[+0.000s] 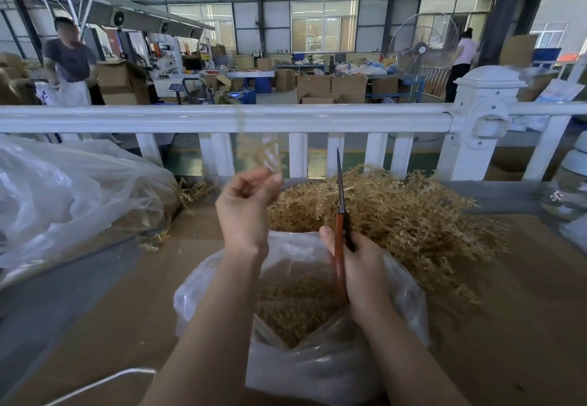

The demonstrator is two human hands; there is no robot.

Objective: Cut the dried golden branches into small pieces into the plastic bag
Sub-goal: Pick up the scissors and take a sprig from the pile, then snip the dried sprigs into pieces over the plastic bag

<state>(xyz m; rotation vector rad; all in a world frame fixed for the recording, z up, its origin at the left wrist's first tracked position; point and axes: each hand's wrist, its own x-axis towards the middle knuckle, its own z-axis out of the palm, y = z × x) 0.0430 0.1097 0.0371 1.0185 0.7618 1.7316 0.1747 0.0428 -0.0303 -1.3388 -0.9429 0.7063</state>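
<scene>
Pinching one blurred golden sprig (260,151), the left hand (244,209) rises beside the right hand (359,266) gripping one scissors (340,215); one plastic bag (317,358) below both.

Brown table (143,294) carries branch pile (397,212), open plastic bag (317,361), crumpled plastic sheet (73,193).
</scene>
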